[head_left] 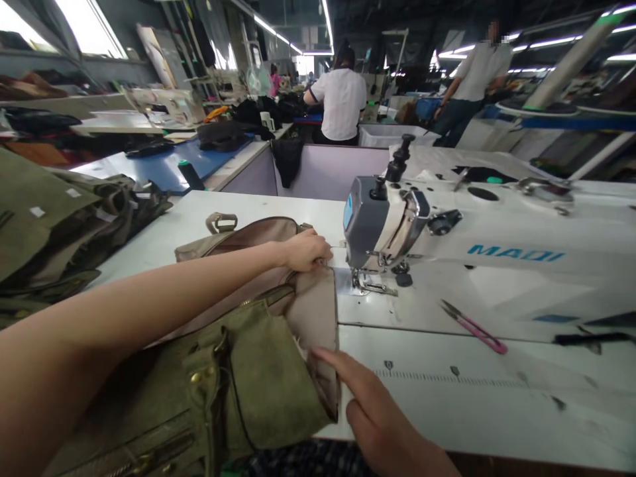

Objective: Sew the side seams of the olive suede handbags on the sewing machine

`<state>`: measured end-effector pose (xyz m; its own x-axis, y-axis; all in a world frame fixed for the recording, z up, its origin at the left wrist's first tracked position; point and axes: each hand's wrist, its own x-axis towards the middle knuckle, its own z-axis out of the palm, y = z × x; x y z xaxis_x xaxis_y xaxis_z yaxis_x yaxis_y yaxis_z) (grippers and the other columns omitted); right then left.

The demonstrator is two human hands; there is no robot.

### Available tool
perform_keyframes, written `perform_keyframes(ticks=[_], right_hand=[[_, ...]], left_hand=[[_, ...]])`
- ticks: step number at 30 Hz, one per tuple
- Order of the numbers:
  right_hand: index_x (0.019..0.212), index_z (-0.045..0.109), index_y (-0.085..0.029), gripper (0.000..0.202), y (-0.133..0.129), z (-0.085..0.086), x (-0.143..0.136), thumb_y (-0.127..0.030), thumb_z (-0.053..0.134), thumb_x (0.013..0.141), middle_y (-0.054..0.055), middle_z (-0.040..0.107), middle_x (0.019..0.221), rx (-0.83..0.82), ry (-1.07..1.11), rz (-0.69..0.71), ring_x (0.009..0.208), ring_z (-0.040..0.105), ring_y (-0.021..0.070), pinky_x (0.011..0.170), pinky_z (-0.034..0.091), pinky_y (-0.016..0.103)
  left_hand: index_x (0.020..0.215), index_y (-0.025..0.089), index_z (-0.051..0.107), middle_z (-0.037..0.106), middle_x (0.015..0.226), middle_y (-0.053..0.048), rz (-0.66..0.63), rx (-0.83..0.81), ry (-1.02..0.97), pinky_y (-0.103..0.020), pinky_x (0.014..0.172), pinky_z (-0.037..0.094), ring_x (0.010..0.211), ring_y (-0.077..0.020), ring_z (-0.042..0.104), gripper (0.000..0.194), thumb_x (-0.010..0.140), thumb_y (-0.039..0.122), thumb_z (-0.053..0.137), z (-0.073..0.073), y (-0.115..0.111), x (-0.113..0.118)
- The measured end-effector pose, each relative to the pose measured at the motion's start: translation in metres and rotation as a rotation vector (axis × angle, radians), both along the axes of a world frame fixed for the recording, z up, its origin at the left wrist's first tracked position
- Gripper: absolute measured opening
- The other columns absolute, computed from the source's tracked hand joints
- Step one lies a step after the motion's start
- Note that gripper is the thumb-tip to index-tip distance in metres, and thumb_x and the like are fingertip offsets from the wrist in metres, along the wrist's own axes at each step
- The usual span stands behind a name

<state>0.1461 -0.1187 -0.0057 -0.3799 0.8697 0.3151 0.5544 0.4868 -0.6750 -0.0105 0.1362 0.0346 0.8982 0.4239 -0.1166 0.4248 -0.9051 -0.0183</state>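
An olive-green canvas bag (268, 371) with a beige lining (313, 305) lies opened out on the white sewing table, left of the needle area. My left hand (308, 250) reaches across it, fingers closed on the far edge of the bag near the presser foot (358, 281). Lower down, my right hand (380, 411) rests at the bag's near right edge. Its index finger is stretched out and touches the lining, and another digit beside it is bent. A strap with brass rivets (206, 377) crosses the bag's front. The sewing machine (387, 225) stands just right of the bag.
Pink-handled thread snips (474, 328) lie on the table under the machine arm, and a black tool (593, 338) is farther right. More green fabric pieces (44, 225) are piled at left. Co-workers (342, 99) are in the background, one standing at right (477, 79).
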Motion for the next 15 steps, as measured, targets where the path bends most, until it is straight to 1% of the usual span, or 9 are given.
perform_keyframes(ticks=[1,2,4,5,7,9,11,13,15], right_hand=[[0.138,0.046,-0.014,0.067,-0.002,0.003,0.005,-0.002,0.037,0.072,0.011,0.063,0.128,0.033,-0.045,0.028,0.115,0.061,0.0199,0.093,0.055,0.030],[0.136,0.048,-0.013,0.066,-0.002,0.004,0.008,-0.002,0.040,0.072,0.012,0.064,0.123,0.067,-0.092,0.025,0.111,0.062,0.0215,0.092,0.056,0.032],[0.127,0.058,-0.016,0.056,0.000,0.004,0.008,-0.003,0.045,0.074,0.012,0.066,0.110,0.151,-0.182,-0.041,0.100,0.064,0.0246,0.090,0.057,0.039],[0.119,0.063,-0.017,0.049,0.002,0.001,0.006,-0.002,0.048,0.076,0.012,0.066,0.108,0.209,-0.221,-0.064,0.099,0.063,0.0257,0.091,0.056,0.043],[0.109,0.068,-0.018,0.039,0.007,-0.006,0.001,-0.002,0.048,0.080,0.011,0.067,0.110,0.344,-0.260,-0.058,0.106,0.061,0.0269,0.097,0.053,0.046],[0.109,0.068,-0.017,0.035,0.010,-0.014,-0.001,-0.002,0.046,0.085,0.011,0.068,0.113,0.426,-0.269,-0.019,0.112,0.060,0.0247,0.102,0.050,0.044],[0.112,0.067,-0.015,0.036,0.011,-0.019,0.001,-0.002,0.043,0.089,0.011,0.070,0.113,0.454,-0.287,0.018,0.111,0.062,0.0222,0.102,0.051,0.042],[0.116,0.066,-0.014,0.037,0.012,-0.021,0.007,-0.003,0.043,0.089,0.013,0.070,0.116,0.437,-0.315,0.056,0.112,0.062,0.0223,0.103,0.050,0.042],[0.119,0.065,-0.013,0.040,0.015,-0.020,0.016,-0.003,0.042,0.087,0.013,0.067,0.122,0.404,-0.342,0.079,0.117,0.060,0.0229,0.105,0.049,0.042]], left_hand=[[0.073,0.019,0.059,0.069,0.088,-0.004,0.002,0.003,-0.015,-0.034,0.079,0.033,0.093,-0.0234,0.060,0.006,0.077,0.020,0.063,-0.002,-0.003,-0.001],[0.074,0.018,0.059,0.068,0.089,-0.005,0.012,0.010,-0.033,-0.034,0.080,0.033,0.093,-0.0236,0.060,0.004,0.078,0.017,0.060,-0.005,-0.006,-0.002],[0.079,0.018,0.059,0.068,0.086,-0.006,0.048,0.018,-0.070,-0.034,0.080,0.032,0.089,-0.0230,0.059,0.007,0.079,0.012,0.055,-0.009,-0.009,-0.002],[0.084,0.018,0.060,0.067,0.085,-0.006,0.066,0.015,-0.084,-0.034,0.081,0.032,0.087,-0.0225,0.060,0.009,0.080,0.013,0.054,-0.011,-0.008,-0.002],[0.094,0.018,0.062,0.068,0.086,-0.005,0.086,-0.007,-0.093,-0.033,0.081,0.032,0.085,-0.0216,0.061,0.012,0.083,0.021,0.057,-0.014,-0.003,-0.002],[0.097,0.020,0.064,0.070,0.089,-0.003,0.083,-0.045,-0.078,-0.031,0.079,0.032,0.086,-0.0207,0.061,0.021,0.083,0.036,0.062,-0.016,0.004,-0.002],[0.090,0.022,0.067,0.071,0.088,0.000,0.073,-0.082,-0.053,-0.028,0.076,0.031,0.085,-0.0188,0.062,0.024,0.081,0.044,0.066,-0.016,0.010,-0.001],[0.082,0.023,0.069,0.072,0.086,0.002,0.074,-0.096,-0.044,-0.027,0.073,0.031,0.084,-0.0171,0.062,0.022,0.081,0.045,0.066,-0.016,0.013,0.001],[0.080,0.022,0.069,0.072,0.088,0.001,0.095,-0.072,-0.064,-0.028,0.076,0.031,0.088,-0.0187,0.061,0.021,0.082,0.042,0.066,-0.016,0.015,0.004]])
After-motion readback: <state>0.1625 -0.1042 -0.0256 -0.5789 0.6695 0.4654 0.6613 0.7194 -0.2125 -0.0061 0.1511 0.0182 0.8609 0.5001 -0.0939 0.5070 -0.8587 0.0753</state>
